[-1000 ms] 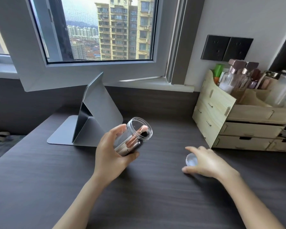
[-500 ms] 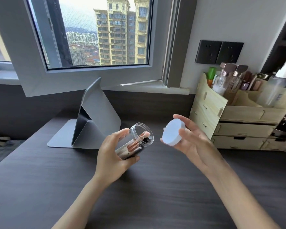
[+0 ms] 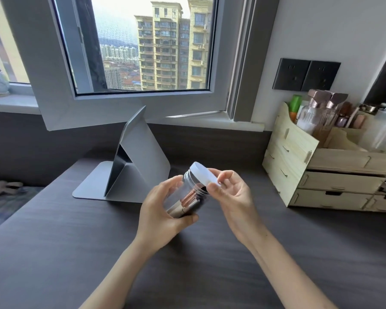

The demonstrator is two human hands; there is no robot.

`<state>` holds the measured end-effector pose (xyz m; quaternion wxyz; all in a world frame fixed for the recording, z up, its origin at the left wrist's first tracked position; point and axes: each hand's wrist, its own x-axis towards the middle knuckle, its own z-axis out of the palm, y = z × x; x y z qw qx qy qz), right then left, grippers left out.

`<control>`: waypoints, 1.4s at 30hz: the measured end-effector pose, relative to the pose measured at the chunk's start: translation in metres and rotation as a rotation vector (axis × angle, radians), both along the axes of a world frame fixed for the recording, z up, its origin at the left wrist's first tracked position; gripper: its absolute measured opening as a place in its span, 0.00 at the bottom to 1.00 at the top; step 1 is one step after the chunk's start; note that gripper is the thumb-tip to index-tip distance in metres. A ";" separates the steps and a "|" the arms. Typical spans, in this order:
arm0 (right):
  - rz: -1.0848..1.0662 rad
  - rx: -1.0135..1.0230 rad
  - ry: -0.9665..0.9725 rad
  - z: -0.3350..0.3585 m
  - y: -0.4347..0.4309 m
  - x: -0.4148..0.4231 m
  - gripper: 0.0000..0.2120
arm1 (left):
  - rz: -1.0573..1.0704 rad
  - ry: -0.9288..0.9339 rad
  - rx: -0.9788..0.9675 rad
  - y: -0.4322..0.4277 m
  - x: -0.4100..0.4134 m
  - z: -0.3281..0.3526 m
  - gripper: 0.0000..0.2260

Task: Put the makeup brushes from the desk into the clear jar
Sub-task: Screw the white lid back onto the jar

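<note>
My left hand [image 3: 159, 216] grips the clear jar [image 3: 188, 196], holding it tilted above the dark desk [image 3: 54, 253] with its mouth pointing up and to the right. Inside the jar lie makeup brushes [image 3: 188, 200] with rose-gold and silver handles. My right hand [image 3: 233, 197] pinches a white round lid [image 3: 203, 172] and holds it against the jar's mouth, covering the opening. I see no loose brushes on the desk.
A grey folding stand [image 3: 132, 170] sits behind the jar to the left. A wooden drawer organiser [image 3: 316, 172] with bottles on top stands at the right against the wall. An inward-open window sash [image 3: 125, 101] hangs over the back of the desk.
My right hand picked the white lid up off the desk, carried it left and brought it onto the jar's mouth. The left hand kept holding the jar.
</note>
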<state>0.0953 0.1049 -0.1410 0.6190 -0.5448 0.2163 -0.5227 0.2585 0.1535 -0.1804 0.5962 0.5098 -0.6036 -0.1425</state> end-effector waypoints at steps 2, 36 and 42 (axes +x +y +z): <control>0.023 -0.029 0.025 0.001 -0.002 0.000 0.24 | -0.036 0.017 0.016 0.002 0.000 0.003 0.32; 0.088 -0.486 0.969 0.060 0.001 -0.022 0.40 | -0.284 0.229 0.285 0.010 -0.003 0.017 0.27; -0.079 -0.558 0.930 0.065 0.004 -0.019 0.23 | -0.294 0.251 0.278 0.009 -0.001 0.017 0.28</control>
